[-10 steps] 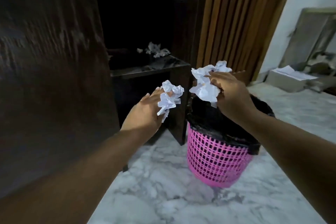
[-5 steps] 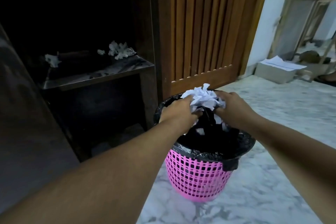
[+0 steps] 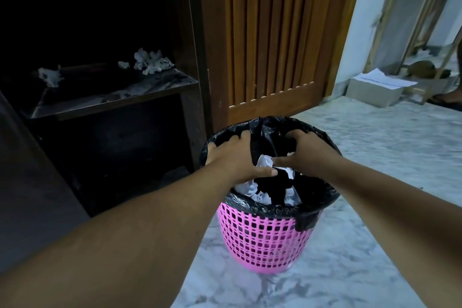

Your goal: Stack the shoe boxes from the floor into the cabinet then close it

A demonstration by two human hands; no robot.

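Both hands over the pink bin (image 3: 262,240), which stands on the marble floor (image 3: 375,182) just right of the open cabinet (image 3: 195,57).

Left hand (image 3: 232,157): palm down over the bin's left rim, fingers (image 3: 243,136) spread and lying on the black liner (image 3: 275,207), thumb reaching toward centre. Flat, not clamped on anything I can see.

Right hand (image 3: 307,155): over the middle of the bin mouth, fingers curled down into the liner, thumb touching white crumpled paper (image 3: 265,161). Cannot tell if it actually holds the paper or only presses on it.

More crumpled paper (image 3: 252,191) sits lower in the bin, at the near side under the hands.

Cabinet: dark wood, interior mostly black. Middle shelf (image 3: 112,104) carries paper scraps (image 3: 150,61) at the back right and one more scrap (image 3: 50,77) at the left. Compartment below too dark to read. Dark panel at the far left edge; cannot tell for sure that it's the cabinet door.

Slatted wooden door (image 3: 270,32) behind the bin.

Shoe box (image 3: 372,91): one light box with papers on top, on the floor far right near the wall, well apart from cabinet and hands. Wooden frames (image 3: 410,20) lean on the wall behind it.
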